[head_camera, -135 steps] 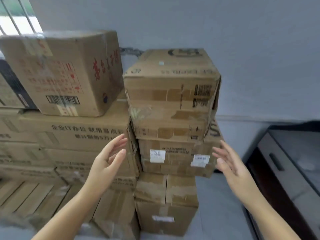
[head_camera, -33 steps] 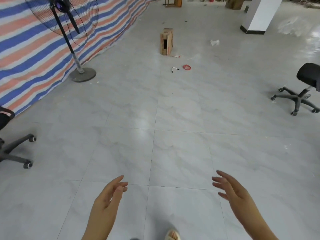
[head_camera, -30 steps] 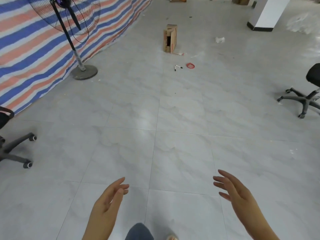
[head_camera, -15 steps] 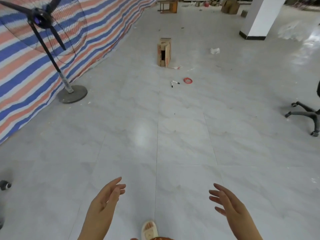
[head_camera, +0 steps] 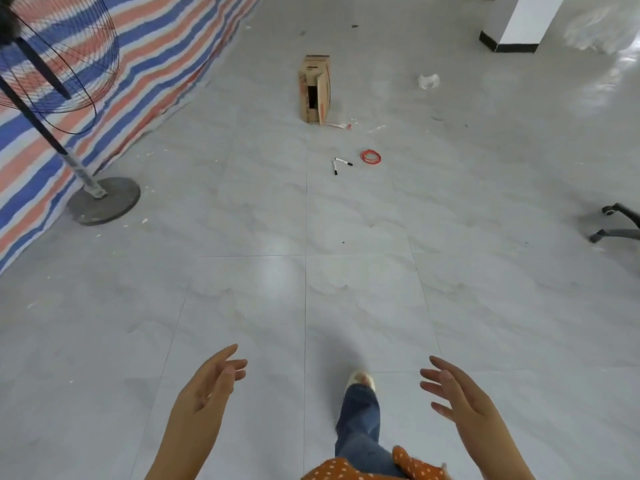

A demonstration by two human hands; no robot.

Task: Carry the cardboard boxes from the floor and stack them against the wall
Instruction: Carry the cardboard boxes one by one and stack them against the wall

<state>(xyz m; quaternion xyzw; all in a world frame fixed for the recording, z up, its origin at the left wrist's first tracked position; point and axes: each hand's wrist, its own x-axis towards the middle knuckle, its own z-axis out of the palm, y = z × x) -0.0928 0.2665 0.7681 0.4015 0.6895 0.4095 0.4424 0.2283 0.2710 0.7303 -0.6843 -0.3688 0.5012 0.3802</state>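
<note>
One brown cardboard box [head_camera: 314,89] stands upright on the grey tiled floor far ahead, slightly left of centre, with a dark opening in its near face. My left hand [head_camera: 207,389] and my right hand [head_camera: 460,396] are held out low in front of me, palms facing each other, fingers relaxed and empty. Both hands are far from the box. The stack against the wall is out of sight.
A standing fan [head_camera: 52,77] on a round base [head_camera: 103,200] is at the left, before a striped tarp [head_camera: 162,46]. Two markers [head_camera: 341,165] and a red band [head_camera: 370,156] lie near the box. A chair base [head_camera: 618,225] is at right, a white pillar [head_camera: 519,22] far right.
I have turned away from the stacked boxes and walked across the floor; the lone box is nearer, the fan has slid left. My right leg has stepped forward. Both hands stay empty.
</note>
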